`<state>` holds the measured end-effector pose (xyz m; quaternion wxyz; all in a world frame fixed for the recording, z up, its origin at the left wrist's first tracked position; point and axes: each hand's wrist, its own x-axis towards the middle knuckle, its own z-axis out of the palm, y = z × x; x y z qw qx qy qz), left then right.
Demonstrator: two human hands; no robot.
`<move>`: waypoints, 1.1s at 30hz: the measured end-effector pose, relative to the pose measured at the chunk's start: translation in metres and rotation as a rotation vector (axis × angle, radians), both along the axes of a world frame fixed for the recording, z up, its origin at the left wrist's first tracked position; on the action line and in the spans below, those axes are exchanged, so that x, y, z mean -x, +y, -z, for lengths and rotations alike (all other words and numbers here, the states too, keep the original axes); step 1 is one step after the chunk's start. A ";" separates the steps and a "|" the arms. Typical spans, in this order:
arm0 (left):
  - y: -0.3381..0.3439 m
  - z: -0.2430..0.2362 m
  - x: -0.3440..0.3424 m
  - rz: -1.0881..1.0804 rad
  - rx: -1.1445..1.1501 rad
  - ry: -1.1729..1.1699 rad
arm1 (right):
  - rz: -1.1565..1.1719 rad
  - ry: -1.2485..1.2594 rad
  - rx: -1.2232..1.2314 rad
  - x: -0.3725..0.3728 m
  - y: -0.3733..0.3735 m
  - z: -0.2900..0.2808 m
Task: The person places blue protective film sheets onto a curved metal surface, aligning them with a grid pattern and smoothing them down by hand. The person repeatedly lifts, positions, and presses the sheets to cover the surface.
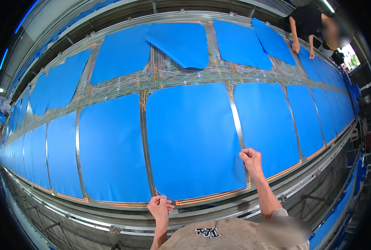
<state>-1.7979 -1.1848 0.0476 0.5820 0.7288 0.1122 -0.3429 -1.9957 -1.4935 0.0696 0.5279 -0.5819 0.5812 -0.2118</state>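
A large blue fabric sheet (191,137) lies flat on a long printing table (152,79), straight in front of me. My left hand (160,206) pinches its near left corner at the table's front edge. My right hand (251,158) grips the sheet's right edge, fingers closed on the cloth. Similar blue sheets lie to the left (110,150) and right (265,121) in the same row.
A second row of blue sheets (119,54) lies along the far side, one (181,43) lying askew. Another person (308,25) at the far right leans over the table, both hands on a sheet. A metal rail (219,210) runs along the front edge.
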 end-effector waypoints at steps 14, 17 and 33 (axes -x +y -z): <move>-0.003 -0.007 -0.001 0.003 -0.018 0.003 | -0.007 0.101 0.041 0.001 -0.011 0.016; -0.006 -0.011 -0.001 -0.004 -0.023 0.018 | -0.003 0.116 0.059 0.002 -0.012 0.020; -0.001 -0.006 0.000 0.004 -0.026 0.028 | 0.012 0.097 0.019 0.002 -0.011 0.016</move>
